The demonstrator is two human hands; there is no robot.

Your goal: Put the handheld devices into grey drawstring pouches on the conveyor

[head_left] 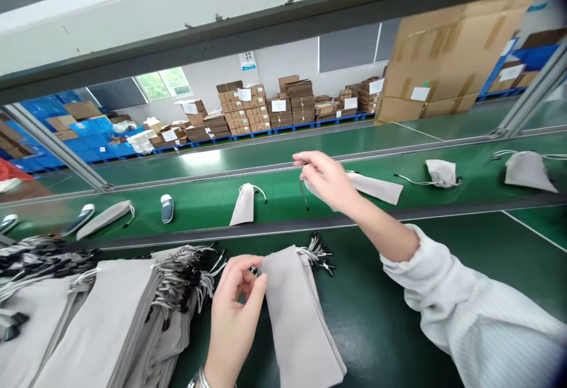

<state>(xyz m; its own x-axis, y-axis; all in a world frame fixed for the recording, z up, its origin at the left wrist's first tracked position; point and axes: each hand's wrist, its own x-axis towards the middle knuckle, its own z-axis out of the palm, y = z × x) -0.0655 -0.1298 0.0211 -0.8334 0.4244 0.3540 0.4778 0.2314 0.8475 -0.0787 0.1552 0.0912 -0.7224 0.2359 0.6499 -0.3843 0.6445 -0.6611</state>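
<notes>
Striped white sleeve (469, 293) leads to the right hand (328, 181), pinching a dark cord (303, 194) above the green conveyor belt (208, 205). Left hand (234, 311) grips the mouth of a flat grey pouch (299, 317) at the far edge of the worktop (398, 329), near stacked pouches (95, 311) whose loose cords could snag it. Pouch contents cannot be told.

The left hand (234, 305) rises from the bottom of the view, thumb and fingers pinched together. The right arm (381, 222) reaches forward and up, and the right hand (328, 181) angles left, its fingertips also pinched.
</notes>
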